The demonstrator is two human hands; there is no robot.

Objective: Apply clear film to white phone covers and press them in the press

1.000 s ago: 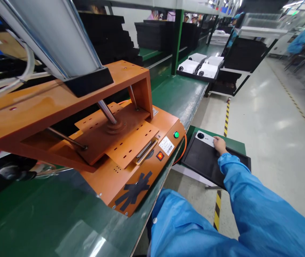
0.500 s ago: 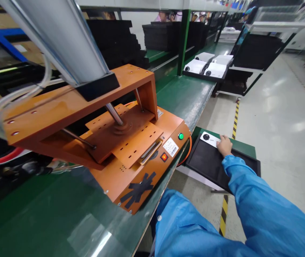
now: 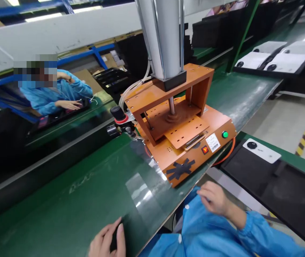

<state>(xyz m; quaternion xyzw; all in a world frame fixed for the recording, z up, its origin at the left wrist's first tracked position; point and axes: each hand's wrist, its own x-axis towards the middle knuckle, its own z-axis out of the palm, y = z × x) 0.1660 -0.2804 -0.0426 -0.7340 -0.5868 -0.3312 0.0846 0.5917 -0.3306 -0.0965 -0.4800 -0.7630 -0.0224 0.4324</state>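
At the bottom of the view my left hand [image 3: 105,241] is closed round a small black piece [image 3: 116,237], gripped between thumb and fingers above the green bench. Most of that piece is hidden by the hand. My right hand [image 3: 216,200] hovers in front of my body near the bench edge, fingers loosely bent and nothing visible in them. A white phone back cover [image 3: 262,150] with a round black camera ring lies at the far-left corner of a black tray [image 3: 283,192] on the right. An orange press machine [image 3: 184,132] stands ahead of both hands.
The green bench [image 3: 69,200] runs diagonally, carrying a clear sheet [image 3: 141,192]. A pressure regulator [image 3: 119,119] juts out left of the press. White covers [image 3: 286,60] sit in a tray at the back right. Across the line sits a co-worker in blue [image 3: 53,92].
My right hand has left the white cover in the tray and drawn back towards my body. My left hand has come into view with the black piece. The view has turned left.
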